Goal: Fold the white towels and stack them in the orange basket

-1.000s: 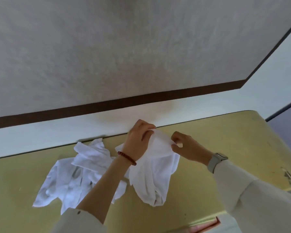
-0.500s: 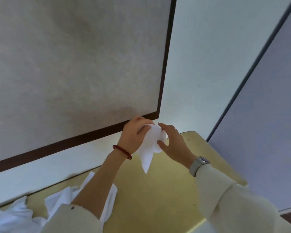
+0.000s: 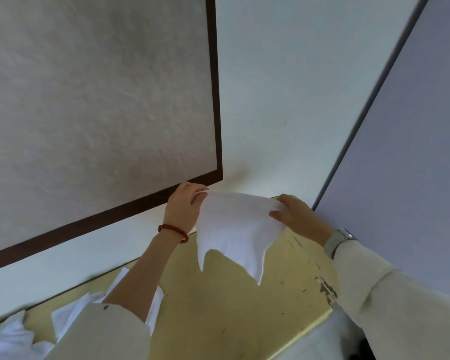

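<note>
A: Current step?

B: Spreading. The left hand (image 3: 183, 205) and right hand (image 3: 295, 216) each pinch a top corner of one white towel (image 3: 234, 229), hanging above the tabletop (image 3: 244, 307).

A: Next?

B: Probably lay it flat and fold. Orange basket: not visible.

One view only, worn on the head, tilted forward and up more than down: wall (image 3: 283, 87) and a framed panel (image 3: 96, 100) fill the upper two thirds of the frame. The table (image 3: 231, 307) sits low, running from lower left to right of centre. Close range: both forearms enter from the bottom edge, the left hand (image 3: 183, 207) and right hand (image 3: 295, 215) meeting at a towel (image 3: 234, 229) just below mid-frame. Wide-angle lens; straight edges run slanted.
</note>
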### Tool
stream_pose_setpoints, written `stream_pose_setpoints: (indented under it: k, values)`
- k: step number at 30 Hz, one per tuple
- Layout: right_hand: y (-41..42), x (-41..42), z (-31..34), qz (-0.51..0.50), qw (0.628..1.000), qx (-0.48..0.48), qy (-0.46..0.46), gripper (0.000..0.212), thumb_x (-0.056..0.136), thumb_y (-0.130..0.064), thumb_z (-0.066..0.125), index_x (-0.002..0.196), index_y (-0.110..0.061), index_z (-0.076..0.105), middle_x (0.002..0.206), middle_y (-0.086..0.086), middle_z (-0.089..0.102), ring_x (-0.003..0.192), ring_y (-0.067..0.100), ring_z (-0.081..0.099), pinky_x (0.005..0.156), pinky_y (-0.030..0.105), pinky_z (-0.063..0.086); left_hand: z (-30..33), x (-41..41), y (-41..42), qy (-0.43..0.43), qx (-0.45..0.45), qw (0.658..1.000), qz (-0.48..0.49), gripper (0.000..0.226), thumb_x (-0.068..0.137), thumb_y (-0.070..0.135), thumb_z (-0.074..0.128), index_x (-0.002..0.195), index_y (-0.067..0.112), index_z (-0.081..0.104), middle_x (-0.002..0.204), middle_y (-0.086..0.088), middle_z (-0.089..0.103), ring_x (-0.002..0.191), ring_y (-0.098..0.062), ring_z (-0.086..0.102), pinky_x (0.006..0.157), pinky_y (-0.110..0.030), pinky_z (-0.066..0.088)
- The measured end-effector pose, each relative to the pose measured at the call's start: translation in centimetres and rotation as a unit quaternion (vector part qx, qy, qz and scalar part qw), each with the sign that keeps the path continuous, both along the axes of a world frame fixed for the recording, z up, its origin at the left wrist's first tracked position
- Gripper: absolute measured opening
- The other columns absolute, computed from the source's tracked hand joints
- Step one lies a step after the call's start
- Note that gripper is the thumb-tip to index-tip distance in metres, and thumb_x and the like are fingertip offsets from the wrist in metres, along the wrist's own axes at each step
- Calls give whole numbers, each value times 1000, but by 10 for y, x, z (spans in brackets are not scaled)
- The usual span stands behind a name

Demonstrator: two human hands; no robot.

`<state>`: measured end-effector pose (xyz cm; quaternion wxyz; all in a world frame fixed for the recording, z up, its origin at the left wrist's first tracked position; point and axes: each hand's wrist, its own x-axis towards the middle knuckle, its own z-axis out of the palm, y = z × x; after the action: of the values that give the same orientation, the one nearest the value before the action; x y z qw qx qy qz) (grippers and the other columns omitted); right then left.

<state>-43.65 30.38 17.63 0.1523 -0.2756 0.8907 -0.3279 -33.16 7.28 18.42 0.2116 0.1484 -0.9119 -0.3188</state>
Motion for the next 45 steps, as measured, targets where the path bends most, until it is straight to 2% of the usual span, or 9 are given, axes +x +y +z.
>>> stream_pose_setpoints:
  k: [6, 11, 14, 17, 21, 28, 33, 38, 45]
  values:
    - [6, 11, 3, -51, 991, -87, 92, 11, 91, -4, 48, 99, -4, 55, 96, 7, 55, 83, 19, 50, 69, 19, 34, -2, 11, -8, 43, -23, 998, -39, 13, 90, 20, 57, 94, 11, 64, 88, 3, 57, 74, -12, 51, 67, -21, 41]
    - [32, 52, -62, -43, 992, -27, 118, 10, 86, 0, 58, 90, -5, 66, 81, -7, 50, 71, 20, 53, 65, 18, 39, -58, 48, -4, -54, -29, 991, -118, 12, 86, 21, 60, 87, 13, 70, 86, 1, 62, 82, -10, 48, 72, -21, 36]
    - [52, 86, -117, -17, 997, 40, 59, 13, 85, 0, 59, 90, -8, 68, 79, -13, 48, 69, 26, 58, 64, 33, 46, -104, 78, 5, -177, 45, 968, -173, 27, 80, 30, 56, 85, 9, 72, 88, -6, 68, 83, -12, 52, 78, -24, 42]
    - [66, 124, -162, 3, 995, 86, -50, 17, 89, -4, 54, 98, -10, 68, 82, -20, 46, 79, 20, 57, 71, 24, 40, -141, 108, 15, -337, 91, 912, -217, 19, 88, 11, 56, 99, 3, 68, 102, -12, 67, 90, -14, 55, 76, -9, 36]
    - [72, 152, -189, 4, 973, 160, -167, 23, 95, -13, 46, 110, -14, 63, 99, -6, 54, 101, 17, 54, 79, 19, 33, -179, 138, 23, -444, 119, 856, -236, 20, 91, 8, 51, 105, 2, 64, 103, -8, 64, 96, -20, 55, 77, -14, 34]
    - [48, 131, -180, -123, 978, 85, -144, 20, 94, -10, 46, 108, -8, 59, 98, 2, 60, 85, 13, 47, 63, 15, 28, -183, 114, 17, -341, 249, 904, -71, 8, 87, 6, 55, 92, 10, 59, 82, 7, 56, 73, -1, 50, 58, -3, 38]
    - [31, 104, -192, -211, 969, 52, -119, 23, 93, -8, 44, 106, -3, 62, 101, 12, 65, 84, 16, 48, 62, 16, 26, -199, 84, 16, -290, 282, 914, 7, 15, 86, 9, 56, 100, 6, 60, 89, 2, 57, 78, -7, 51, 61, -9, 37]
    - [23, 85, -204, -228, 968, 47, -93, 21, 92, -9, 47, 104, -3, 63, 101, 11, 65, 93, 21, 55, 75, 20, 33, -219, 71, 16, -272, 271, 922, 42, 15, 88, 9, 53, 101, 6, 59, 91, 1, 56, 82, -11, 50, 56, -3, 36]
    - [22, 78, -231, -251, 964, 57, -68, 22, 91, -8, 47, 106, -3, 62, 102, 11, 63, 86, 16, 51, 71, 14, 30, -252, 68, 6, -251, 201, 946, 45, 14, 90, 14, 52, 96, 15, 65, 90, 4, 62, 82, -10, 54, 69, -12, 41]
